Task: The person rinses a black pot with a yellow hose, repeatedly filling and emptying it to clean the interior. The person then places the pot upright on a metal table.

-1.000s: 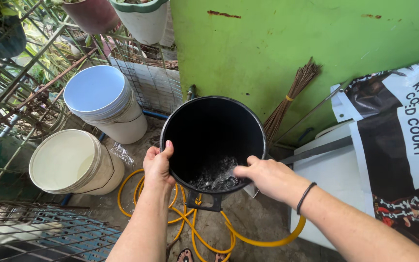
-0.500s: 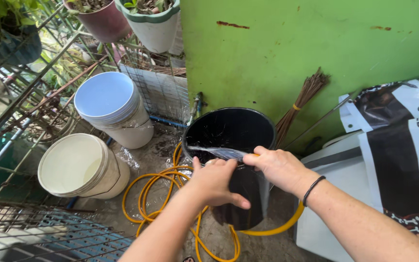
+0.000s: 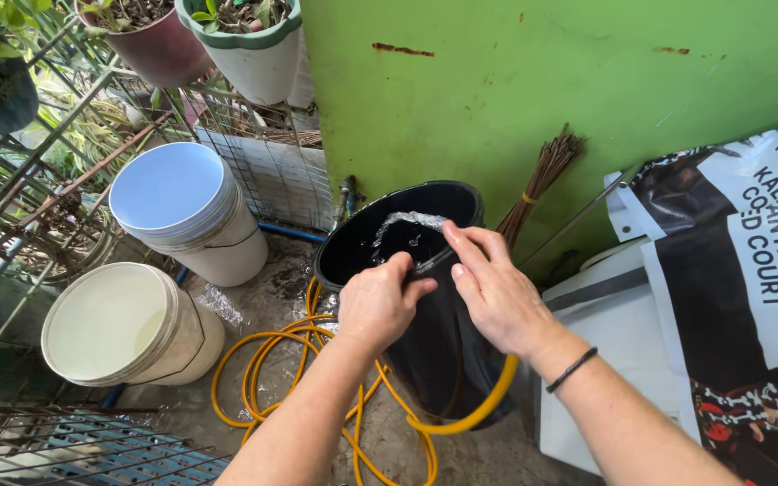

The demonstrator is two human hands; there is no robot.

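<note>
Against a green-painted wall at the centre of the frame, a person is tilting a black round plastic bucket (image 3: 407,297) away from the camera while water (image 3: 407,221) is spilling across its upper rim. The left hand (image 3: 378,301) is curling its grip tightly over the near rim of the bucket; the right hand (image 3: 490,290) is lying with fingers extended and close together along the rim beside it, pressing rather than pinching.

As a judgement, wet plastic and a one-handed clasp could be letting the bucket slip or roll, and the runoff could be soaking the white printed banner (image 3: 740,270) at the right of the frame or the bundle of brown broom sticks (image 3: 542,175) leaning on the wall. The coiled yellow rubber hose (image 3: 308,360) is looping on the concrete floor (image 3: 267,292) under the bucket and partly round its base, so a foot or the bucket itself could be catching in it.

Inside the black bucket only a thin sheet of water is showing; its bottom is hidden. At lower left, a cream plastic pail (image 3: 119,328) is lying tipped on its side, looking empty apart from a faint pale patch. Above it, a white plastic pail (image 3: 191,211) is standing capped by a flat pale-blue lid. At the upper left, a maroon flowerpot (image 3: 150,40) and a white-and-green flowerpot (image 3: 249,40) are holding soil and small plants.
</note>
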